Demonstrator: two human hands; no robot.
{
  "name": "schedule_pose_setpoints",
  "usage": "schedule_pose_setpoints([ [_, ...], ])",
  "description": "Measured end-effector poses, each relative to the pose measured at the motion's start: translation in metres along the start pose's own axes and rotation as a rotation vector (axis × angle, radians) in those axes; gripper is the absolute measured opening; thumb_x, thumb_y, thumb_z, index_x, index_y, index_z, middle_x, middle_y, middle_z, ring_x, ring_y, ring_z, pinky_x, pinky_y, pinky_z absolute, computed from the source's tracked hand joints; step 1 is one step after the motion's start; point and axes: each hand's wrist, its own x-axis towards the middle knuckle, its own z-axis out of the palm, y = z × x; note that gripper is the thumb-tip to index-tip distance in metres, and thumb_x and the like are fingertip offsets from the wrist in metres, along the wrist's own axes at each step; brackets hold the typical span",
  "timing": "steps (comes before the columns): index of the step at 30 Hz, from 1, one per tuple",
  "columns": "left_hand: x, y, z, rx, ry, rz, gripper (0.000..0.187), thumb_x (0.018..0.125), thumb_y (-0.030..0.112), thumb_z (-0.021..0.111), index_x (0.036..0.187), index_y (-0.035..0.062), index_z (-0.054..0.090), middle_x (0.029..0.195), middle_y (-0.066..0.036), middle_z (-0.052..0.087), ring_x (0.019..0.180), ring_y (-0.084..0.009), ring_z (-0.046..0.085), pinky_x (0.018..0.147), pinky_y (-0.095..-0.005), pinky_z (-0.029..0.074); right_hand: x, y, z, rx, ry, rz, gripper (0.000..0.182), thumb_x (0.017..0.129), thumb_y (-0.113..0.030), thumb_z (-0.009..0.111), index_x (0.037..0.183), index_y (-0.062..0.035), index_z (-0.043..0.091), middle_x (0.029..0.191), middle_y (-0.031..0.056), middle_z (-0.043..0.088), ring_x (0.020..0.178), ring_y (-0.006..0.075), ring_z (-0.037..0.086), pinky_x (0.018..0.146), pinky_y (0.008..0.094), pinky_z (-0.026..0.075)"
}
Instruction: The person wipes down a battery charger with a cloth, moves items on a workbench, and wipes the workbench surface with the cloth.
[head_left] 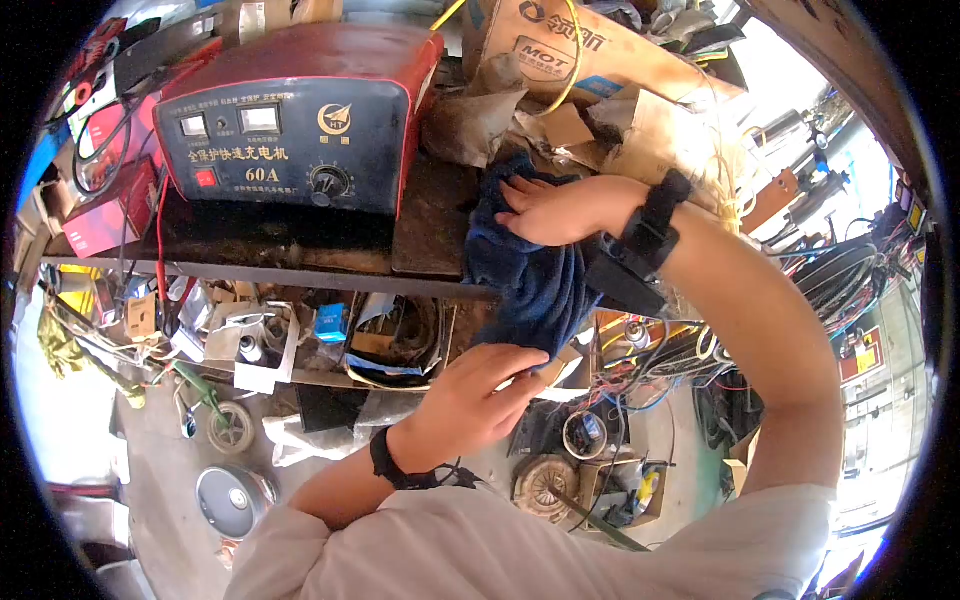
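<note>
A dark blue cloth (535,285) lies over the front edge of the brown shelf top and hangs down. My right hand (555,210) rests on its upper part, fingers spread, with a black strap at the wrist. Lower down, my left hand (480,395) is at the hanging end of the cloth, its fingers bent together around the lower edge; the fingertips are partly hidden. A black band circles the left wrist. To the left of the cloth stands a red and dark blue charger (290,140) marked 60A.
Behind the cloth are a cardboard box (550,55) and crumpled brown paper (480,115). The lower shelf holds a black bin (400,340) and a blue box (331,322). Cables hang at the right. On the floor are a wheel (231,428) and a round disc (546,485).
</note>
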Motion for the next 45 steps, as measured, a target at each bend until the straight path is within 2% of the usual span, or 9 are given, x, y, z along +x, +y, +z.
schedule_pose_setpoints([
  [3, 0.006, -0.002, 0.006, 0.044, -0.038, -0.004, 0.025, 0.071, -0.001, 0.067, 0.095, 0.0059, 0.06, 0.11, -0.011, 0.059, 0.093, -0.0302, 0.06, 0.079, -0.0395, 0.05, 0.002, -0.011, -0.02, 0.501, 0.015, 0.357, 0.07, 0.099, -0.05, 0.018, 0.148, -0.0015, 0.01, 0.153, 0.0251, 0.003, 0.142, 0.0384, 0.01, 0.116, 0.0471, 0.013],
  [9, 0.023, -0.007, 0.024, 0.024, -0.021, 0.036, 0.024, 0.072, 0.0, 0.067, 0.093, 0.0059, 0.061, 0.11, -0.011, 0.059, 0.093, -0.03, 0.059, 0.079, -0.0393, 0.05, 0.009, 0.014, -0.041, 0.62, 0.004, 0.311, 0.081, 0.092, -0.064, 0.022, 0.15, -0.0072, 0.013, 0.156, 0.0142, 0.008, 0.144, 0.026, 0.01, 0.115, 0.0372, 0.014],
  [14, 0.011, -0.003, 0.02, -0.018, -0.048, 0.064, 0.024, 0.07, 0.001, 0.069, 0.093, 0.0065, 0.061, 0.109, -0.011, 0.059, 0.089, -0.0284, 0.061, 0.075, -0.0385, 0.051, 0.002, 0.015, 0.02, 0.277, 0.038, 0.158, 0.058, 0.098, -0.037, 0.023, 0.136, 0.006, 0.034, 0.147, 0.0293, 0.022, 0.14, 0.037, 0.019, 0.114, 0.0453, 0.02],
  [17, -0.008, 0.002, 0.014, -0.083, -0.051, 0.111, 0.019, 0.071, 0.006, 0.07, 0.088, 0.0047, 0.062, 0.104, -0.008, 0.061, 0.085, -0.0259, 0.063, 0.069, -0.0376, 0.052, -0.052, -0.04, -0.001, 0.207, 0.005, 0.044, 0.061, 0.1, -0.039, 0.024, 0.142, 0.005, 0.023, 0.148, 0.0328, 0.015, 0.139, 0.0437, 0.016, 0.114, 0.0497, 0.018],
  [27, 0.011, -0.004, 0.034, 0.076, -0.086, 0.064, 0.021, 0.07, 0.002, 0.066, 0.091, 0.0057, 0.062, 0.103, -0.007, 0.06, 0.087, -0.0259, 0.061, 0.076, -0.0376, 0.048, -0.028, -0.043, -0.015, 0.597, 0.205, 0.276, 0.072, 0.094, -0.056, 0.023, 0.15, -0.0118, 0.014, 0.156, 0.0174, 0.005, 0.143, 0.0386, 0.01, 0.116, 0.0482, 0.01],
  [31, 0.0, -0.008, 0.039, 0.028, -0.088, 0.059, 0.023, 0.069, 0.001, 0.067, 0.091, 0.0068, 0.062, 0.103, -0.007, 0.061, 0.088, -0.0255, 0.061, 0.074, -0.0364, 0.049, -0.025, -0.066, 0.019, 0.519, 0.404, 0.441, 0.064, 0.095, -0.043, 0.023, 0.147, -0.0065, 0.023, 0.153, 0.0214, 0.015, 0.139, 0.0463, 0.014, 0.113, 0.058, 0.012],
  [33, -0.012, -0.007, 0.034, 0.06, -0.101, 0.079, 0.025, 0.067, 0.0, 0.067, 0.091, 0.0072, 0.063, 0.103, -0.008, 0.061, 0.088, -0.025, 0.061, 0.073, -0.0359, 0.05, -0.05, -0.104, 0.035, 0.693, 0.711, 0.674, 0.058, 0.096, -0.037, 0.03, 0.136, 0.003, 0.039, 0.145, 0.0271, 0.031, 0.131, 0.0498, 0.032, 0.104, 0.0643, 0.027],
  [39, -0.037, -0.023, 0.042, 0.231, 0.126, 0.102, 0.028, 0.067, -0.007, 0.064, 0.092, 0.0062, 0.063, 0.104, -0.011, 0.06, 0.091, -0.0282, 0.059, 0.076, -0.0368, 0.049, -0.045, -0.121, 0.062, 0.466, 1.269, 0.573, 0.045, 0.089, -0.028, 0.042, 0.119, 0.003, 0.057, 0.125, 0.0211, 0.055, 0.117, 0.039, 0.05, 0.097, 0.0513, 0.04],
  [45, 0.004, -0.017, 0.057, 0.289, -0.019, 0.051, 0.044, 0.073, -0.002, 0.059, 0.117, 0.0014, 0.058, 0.123, -0.02, 0.051, 0.112, -0.0381, 0.052, 0.095, -0.045, 0.043, -0.064, -0.104, 0.097, 0.514, 1.214, 0.763, 0.044, 0.088, -0.027, 0.042, 0.117, 0.0013, 0.06, 0.128, 0.0195, 0.055, 0.12, 0.0369, 0.05, 0.102, 0.0453, 0.037],
])
